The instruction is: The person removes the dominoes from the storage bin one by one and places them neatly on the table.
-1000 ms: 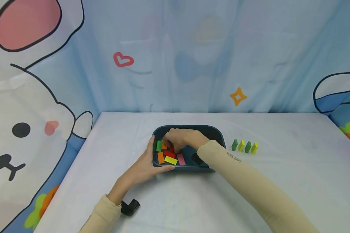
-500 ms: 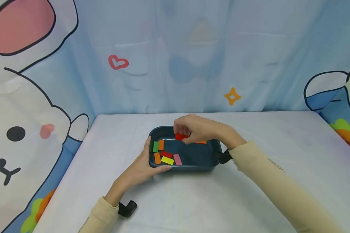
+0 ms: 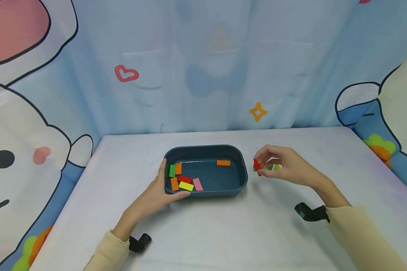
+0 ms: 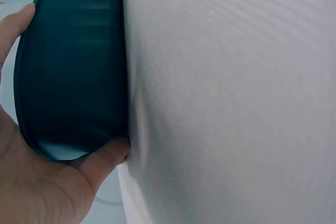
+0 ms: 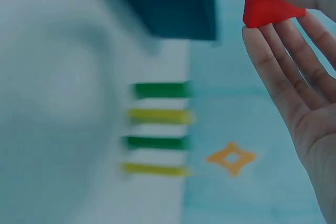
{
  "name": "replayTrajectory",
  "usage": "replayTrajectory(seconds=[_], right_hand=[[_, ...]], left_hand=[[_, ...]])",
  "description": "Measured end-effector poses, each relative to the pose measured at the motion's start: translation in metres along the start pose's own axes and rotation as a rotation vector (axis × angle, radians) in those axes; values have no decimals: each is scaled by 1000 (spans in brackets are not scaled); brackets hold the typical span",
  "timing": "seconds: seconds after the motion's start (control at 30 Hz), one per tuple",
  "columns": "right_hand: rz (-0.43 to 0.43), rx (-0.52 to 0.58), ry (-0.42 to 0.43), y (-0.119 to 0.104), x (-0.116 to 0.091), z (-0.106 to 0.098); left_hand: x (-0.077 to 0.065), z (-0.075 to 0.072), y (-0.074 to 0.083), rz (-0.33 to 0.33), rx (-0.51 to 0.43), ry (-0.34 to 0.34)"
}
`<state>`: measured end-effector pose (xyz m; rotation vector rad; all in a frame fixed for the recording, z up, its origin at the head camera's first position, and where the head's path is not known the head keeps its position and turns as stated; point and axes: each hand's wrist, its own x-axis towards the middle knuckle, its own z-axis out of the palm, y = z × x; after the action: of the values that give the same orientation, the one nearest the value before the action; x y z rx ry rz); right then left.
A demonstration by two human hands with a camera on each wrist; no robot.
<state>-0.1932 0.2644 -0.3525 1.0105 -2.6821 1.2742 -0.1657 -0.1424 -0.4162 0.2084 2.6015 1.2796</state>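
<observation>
My left hand (image 3: pixel 150 195) holds the left end of a dark teal tray (image 3: pixel 206 194), thumb along the near side and fingers at the left rim. In the left wrist view, thumb and fingers (image 4: pixel 16 24) span the tray's end wall (image 4: pixel 73 66). Right of the tray, my right hand (image 3: pixel 288 165) pinches a red domino block (image 3: pixel 256 165) between thumb and fingertips. The right wrist view shows this red domino block (image 5: pixel 268 10) clearly. A row of upright green (image 5: pixel 160 89) and yellow (image 5: pixel 160 116) domino blocks stands on the table, partly hidden behind the right hand in the head view.
Inside the tray's left part lie green (image 3: pixel 172 171), orange (image 3: pixel 174 184), red (image 3: pixel 184 179), yellow (image 3: pixel 186 186) and pink (image 3: pixel 198 184) blocks. Another orange block (image 3: pixel 223 163) lies at its right. A printed curtain (image 3: pixel 203 75) hangs behind the white table (image 3: pixel 224 233).
My right hand has lifted the red domino block out of the tray and carried it right, to the standing row. The left hand still holds the tray. The head view has turned slightly right.
</observation>
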Motion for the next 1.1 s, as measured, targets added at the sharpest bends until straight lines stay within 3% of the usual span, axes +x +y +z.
replayTrajectory(seconds=[0.13,0.33,0.57,1.1], right_hand=[[56,5,23,20,-16,15],[108,34,35,34,-25,31],[91,29,49,38,-26,41],[191,33,44,39,-26,44]], left_hand=[[0,0,-2,0,-5,-5],[-1,1,-4,-5,-4,-9],[-1,0,-2,-5,-9,-6],[0,0,1,-8,-4,-20]])
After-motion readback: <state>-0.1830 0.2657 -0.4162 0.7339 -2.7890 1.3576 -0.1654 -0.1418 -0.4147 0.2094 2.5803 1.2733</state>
